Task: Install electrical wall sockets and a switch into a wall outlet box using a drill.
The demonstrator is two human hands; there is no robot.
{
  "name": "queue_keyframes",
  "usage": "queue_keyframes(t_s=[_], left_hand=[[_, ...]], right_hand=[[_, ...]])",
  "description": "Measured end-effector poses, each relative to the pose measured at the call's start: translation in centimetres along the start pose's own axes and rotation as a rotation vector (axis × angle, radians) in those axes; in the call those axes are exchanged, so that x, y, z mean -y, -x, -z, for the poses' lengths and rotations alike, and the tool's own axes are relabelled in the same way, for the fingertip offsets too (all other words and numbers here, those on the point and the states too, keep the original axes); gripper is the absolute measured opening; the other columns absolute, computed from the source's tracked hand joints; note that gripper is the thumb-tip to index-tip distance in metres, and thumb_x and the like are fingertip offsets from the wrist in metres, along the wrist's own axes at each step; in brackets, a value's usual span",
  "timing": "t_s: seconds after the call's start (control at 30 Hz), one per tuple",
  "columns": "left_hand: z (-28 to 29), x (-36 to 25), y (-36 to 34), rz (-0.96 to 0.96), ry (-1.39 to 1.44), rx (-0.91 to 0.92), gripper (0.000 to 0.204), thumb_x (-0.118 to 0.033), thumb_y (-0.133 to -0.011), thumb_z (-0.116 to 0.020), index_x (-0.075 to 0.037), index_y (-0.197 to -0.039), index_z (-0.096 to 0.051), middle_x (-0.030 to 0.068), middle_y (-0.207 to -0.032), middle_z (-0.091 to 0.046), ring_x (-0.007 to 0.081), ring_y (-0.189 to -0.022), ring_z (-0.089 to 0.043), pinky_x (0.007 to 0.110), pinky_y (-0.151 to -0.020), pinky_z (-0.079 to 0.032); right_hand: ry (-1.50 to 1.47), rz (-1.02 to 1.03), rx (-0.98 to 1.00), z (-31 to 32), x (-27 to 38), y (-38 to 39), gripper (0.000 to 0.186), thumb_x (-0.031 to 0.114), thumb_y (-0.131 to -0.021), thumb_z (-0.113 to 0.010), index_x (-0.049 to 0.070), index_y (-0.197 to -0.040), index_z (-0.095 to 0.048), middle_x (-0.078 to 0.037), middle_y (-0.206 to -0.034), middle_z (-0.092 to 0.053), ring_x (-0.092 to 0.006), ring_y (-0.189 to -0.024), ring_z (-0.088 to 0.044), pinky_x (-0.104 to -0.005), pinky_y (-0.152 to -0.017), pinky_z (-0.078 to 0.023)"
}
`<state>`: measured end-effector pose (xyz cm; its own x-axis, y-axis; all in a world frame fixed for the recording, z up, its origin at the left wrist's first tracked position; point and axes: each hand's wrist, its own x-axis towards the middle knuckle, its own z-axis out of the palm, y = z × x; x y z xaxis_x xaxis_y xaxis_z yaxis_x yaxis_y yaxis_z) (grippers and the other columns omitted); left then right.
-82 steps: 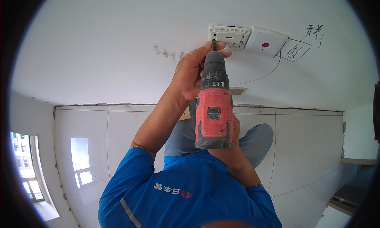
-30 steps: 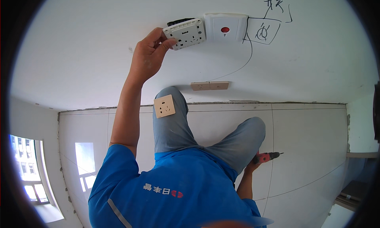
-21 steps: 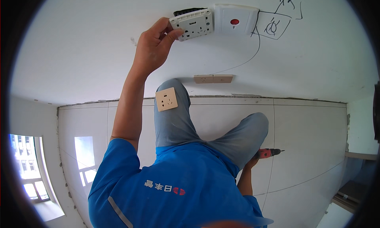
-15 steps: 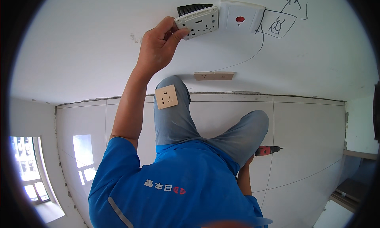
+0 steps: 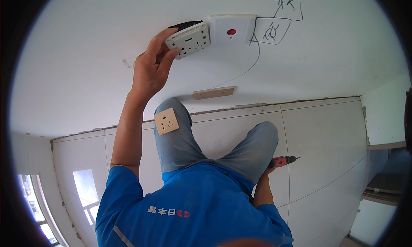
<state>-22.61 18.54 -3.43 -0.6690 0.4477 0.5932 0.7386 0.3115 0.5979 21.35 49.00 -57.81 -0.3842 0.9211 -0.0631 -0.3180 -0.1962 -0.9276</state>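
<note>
My left hand point(image 5: 152, 66) grips a white socket frame point(image 5: 188, 40) by its left end. The frame sits tilted at the wall, with a black box point(image 5: 183, 24) showing behind its upper edge. Just right of it is a white plate point(image 5: 231, 30) with a red button. A red and black drill point(image 5: 280, 161) is in my right hand point(image 5: 268, 171), low beside my right leg, its bit pointing right; that hand is mostly hidden. A loose beige socket cover point(image 5: 166, 121) lies on my left thigh near the knee.
Two beige plates point(image 5: 213, 92) are low on the white wall point(image 5: 107, 75), below dark hand-drawn lines. Tiled floor point(image 5: 322, 139) lies under and around me. A window point(image 5: 35, 204) is at lower left, wooden shelving point(image 5: 386, 182) at right.
The drill has dropped from the socket frame to beside my right leg. The beige cover on my thigh has come fully into view, and the frame is tilted, showing the black box behind it.
</note>
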Motion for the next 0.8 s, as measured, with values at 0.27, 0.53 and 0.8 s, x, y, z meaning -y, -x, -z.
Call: queue_keyframes(t_s=[0.27,0.53,0.8], left_hand=[[0.8,0.5,-0.5,-0.008,0.026,0.088,0.046,-0.006,-0.101,-0.064,-0.017,-0.144,-0.053,0.0074,-0.086,-0.069,0.0136,-0.08,-0.066,0.031,-0.081,-0.056],[0.9,1.3,-0.5,-0.045,0.084,0.087,0.042,-0.005,-0.1,-0.065,-0.015,-0.14,-0.056,0.0086,-0.099,-0.073,0.0167,-0.085,-0.07,0.031,-0.082,-0.057],[0.9,1.8,-0.6,-0.108,0.093,0.09,0.044,-0.004,-0.1,-0.064,-0.016,-0.142,-0.056,0.0091,-0.111,-0.074,0.0173,-0.085,-0.071,0.031,-0.082,-0.058]], right_hand=[[0.532,-0.164,-0.325,-5.9,12.3,-2.0,0.005,0.004,-0.087,-0.062,0.006,-0.085,-0.058,0.0,-0.076,-0.058,-0.0121,-0.062,-0.055,-0.0306,-0.057,-0.049],[0.477,0.304,0.142,-17.0,30.0,-2.7,0.024,0.008,-0.099,-0.063,0.001,-0.121,-0.058,-0.002,-0.097,-0.063,-0.0122,-0.084,-0.06,-0.0301,-0.078,-0.052],[0.62,0.507,0.953,-29.2,30.9,0.6,0.025,0.006,-0.102,-0.056,-0.003,-0.126,-0.055,-0.001,-0.084,-0.057,-0.0059,-0.069,-0.052,-0.0241,-0.066,-0.045]])
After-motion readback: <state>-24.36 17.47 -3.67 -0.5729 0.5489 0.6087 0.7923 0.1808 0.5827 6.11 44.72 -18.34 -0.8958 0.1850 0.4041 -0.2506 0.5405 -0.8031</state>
